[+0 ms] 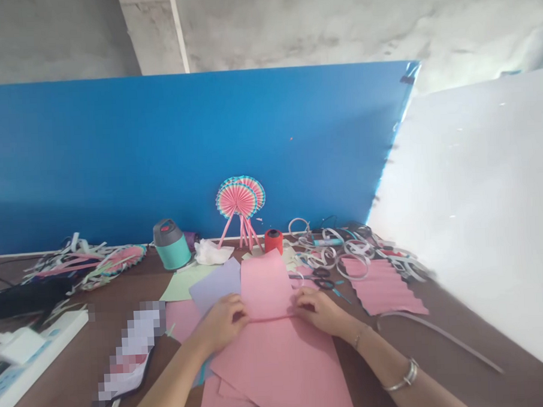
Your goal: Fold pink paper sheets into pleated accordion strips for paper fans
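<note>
Head cam: left hand [227, 318] and right hand [320, 310] are both pinching the pink paper [266, 285], fingertips pressed in at either end of its creased lower edge. Paper's right between them, over some loose pink sheets [287, 368] on the brown table [441, 373].

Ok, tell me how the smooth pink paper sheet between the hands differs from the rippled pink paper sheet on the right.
The smooth pink paper sheet is mostly unridged, with a fold along its near edge; the rippled pink paper sheet has ridges across it. The smooth sheet is held by the left hand and right hand, while the rippled sheet lies untouched on the brown table. Both are pink paper.
</note>
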The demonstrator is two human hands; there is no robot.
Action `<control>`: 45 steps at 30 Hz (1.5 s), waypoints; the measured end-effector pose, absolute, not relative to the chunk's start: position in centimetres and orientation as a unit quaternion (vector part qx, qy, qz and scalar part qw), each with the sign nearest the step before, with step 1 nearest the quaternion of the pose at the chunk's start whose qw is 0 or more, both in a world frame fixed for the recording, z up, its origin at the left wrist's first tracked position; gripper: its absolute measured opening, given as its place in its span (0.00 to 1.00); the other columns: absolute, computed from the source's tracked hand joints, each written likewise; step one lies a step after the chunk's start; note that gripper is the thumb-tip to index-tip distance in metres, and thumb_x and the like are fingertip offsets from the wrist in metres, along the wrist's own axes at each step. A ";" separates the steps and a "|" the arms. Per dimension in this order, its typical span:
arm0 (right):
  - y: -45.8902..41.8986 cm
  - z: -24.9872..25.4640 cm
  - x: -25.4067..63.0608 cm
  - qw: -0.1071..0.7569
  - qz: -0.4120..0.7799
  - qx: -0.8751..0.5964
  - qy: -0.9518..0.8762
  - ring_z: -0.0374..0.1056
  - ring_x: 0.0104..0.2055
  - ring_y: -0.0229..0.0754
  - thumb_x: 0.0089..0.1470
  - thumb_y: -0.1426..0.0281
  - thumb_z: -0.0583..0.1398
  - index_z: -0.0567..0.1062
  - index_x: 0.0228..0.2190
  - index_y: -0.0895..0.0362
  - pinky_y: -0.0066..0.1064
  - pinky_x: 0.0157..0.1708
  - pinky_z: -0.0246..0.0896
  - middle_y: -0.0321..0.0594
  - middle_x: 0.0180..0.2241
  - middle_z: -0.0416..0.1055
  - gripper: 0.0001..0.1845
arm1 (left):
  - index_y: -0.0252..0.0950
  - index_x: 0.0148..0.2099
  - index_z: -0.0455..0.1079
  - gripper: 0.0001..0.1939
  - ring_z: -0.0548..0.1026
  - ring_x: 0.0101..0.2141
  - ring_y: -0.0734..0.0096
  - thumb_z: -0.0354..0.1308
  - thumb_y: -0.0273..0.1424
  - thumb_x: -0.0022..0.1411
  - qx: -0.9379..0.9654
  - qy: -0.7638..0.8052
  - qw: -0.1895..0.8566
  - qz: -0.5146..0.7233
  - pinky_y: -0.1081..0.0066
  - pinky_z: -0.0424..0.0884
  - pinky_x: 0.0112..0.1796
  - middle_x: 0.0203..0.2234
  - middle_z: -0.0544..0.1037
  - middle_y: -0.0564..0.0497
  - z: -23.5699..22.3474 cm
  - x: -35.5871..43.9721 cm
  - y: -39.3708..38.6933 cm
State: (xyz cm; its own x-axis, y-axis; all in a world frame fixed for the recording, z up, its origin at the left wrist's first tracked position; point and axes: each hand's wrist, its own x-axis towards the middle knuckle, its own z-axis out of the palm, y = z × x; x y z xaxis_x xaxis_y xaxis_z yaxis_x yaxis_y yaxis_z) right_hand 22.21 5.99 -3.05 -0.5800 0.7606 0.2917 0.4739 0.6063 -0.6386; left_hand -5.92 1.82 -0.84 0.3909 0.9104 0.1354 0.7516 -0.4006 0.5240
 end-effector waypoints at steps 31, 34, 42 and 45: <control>6.2 -3.3 21.3 0.242 0.203 -0.441 -0.840 0.59 0.29 0.38 0.41 0.79 0.55 0.58 0.16 0.55 0.30 0.30 0.57 0.37 0.26 0.63 0.11 | 0.37 0.27 0.63 0.06 0.69 0.35 0.64 0.48 0.25 0.55 0.784 0.603 0.111 0.100 0.68 0.63 0.36 0.32 0.68 0.49 -0.4 -4.4 1.5; 6.2 -3.6 21.3 0.241 0.180 -0.437 -0.847 0.61 0.30 0.39 0.43 0.79 0.56 0.59 0.17 0.56 0.31 0.31 0.57 0.39 0.27 0.65 0.11 | 0.37 0.30 0.64 0.05 0.69 0.38 0.62 0.49 0.24 0.55 0.780 0.611 0.101 0.090 0.65 0.64 0.39 0.33 0.69 0.49 0.4 -4.0 1.0; 4.6 -2.7 21.2 0.208 0.107 -0.428 -0.873 0.61 0.42 0.45 0.47 0.79 0.55 0.69 0.39 0.57 0.35 0.40 0.56 0.44 0.39 0.67 0.15 | 0.54 0.57 0.63 0.33 0.58 0.56 0.59 0.43 0.16 0.56 0.871 0.473 0.070 0.115 0.57 0.58 0.53 0.57 0.62 0.51 0.0 -3.7 0.2; 4.3 -2.5 21.0 0.171 0.079 -0.386 -0.903 0.59 0.43 0.44 0.47 0.82 0.53 0.70 0.41 0.55 0.34 0.41 0.53 0.43 0.41 0.66 0.19 | 0.56 0.57 0.65 0.35 0.56 0.58 0.58 0.44 0.15 0.55 0.884 0.453 0.065 0.095 0.54 0.56 0.54 0.59 0.61 0.52 -0.5 -3.6 0.4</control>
State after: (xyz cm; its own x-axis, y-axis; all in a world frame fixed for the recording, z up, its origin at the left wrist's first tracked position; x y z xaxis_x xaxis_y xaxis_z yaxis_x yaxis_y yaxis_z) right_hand 21.02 4.28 -2.46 -0.6437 0.7242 0.2475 0.6702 0.6895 -0.2746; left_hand -3.56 0.36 -0.48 0.5722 0.8129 0.1090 0.7881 -0.5817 0.2014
